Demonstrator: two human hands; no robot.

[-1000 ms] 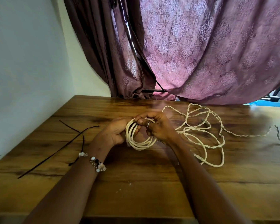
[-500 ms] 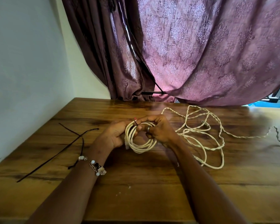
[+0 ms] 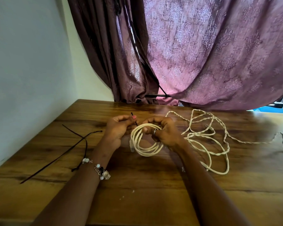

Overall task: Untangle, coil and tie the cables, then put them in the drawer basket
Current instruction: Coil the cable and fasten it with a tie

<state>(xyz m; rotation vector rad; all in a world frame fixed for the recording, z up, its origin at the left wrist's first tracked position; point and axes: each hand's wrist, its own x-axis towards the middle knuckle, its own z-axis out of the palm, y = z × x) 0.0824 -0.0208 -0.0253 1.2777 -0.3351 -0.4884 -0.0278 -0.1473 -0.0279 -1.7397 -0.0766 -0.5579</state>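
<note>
Wooden table (image 3: 153,185) carries everything; purple patterned curtain (image 3: 211,54) hangs over its far edge, pale wall (image 3: 31,62) along the left edge. Loose cream cable (image 3: 207,141), partly twisted and tangled, sprawls toward the far right of the table, one plug end lying near my right forearm, a strand trailing off to the right edge. Coiled cream cable (image 3: 145,142) sits mid-table toward the far edge, between my hands, its lower loops hanging just above or on the wood, can't tell which. My right hand (image 3: 163,132) has fingers curled round the top of the coil, ring on one finger. My left hand (image 3: 119,128) is closed, thumb and fingers pinching a thin black tie (image 3: 134,119) that sticks up beside the coil; beaded bracelet (image 3: 101,172) on that wrist. Two more black ties (image 3: 69,147) lie crossed near the left edge. No brand, label or writing readable anywhere.
</note>
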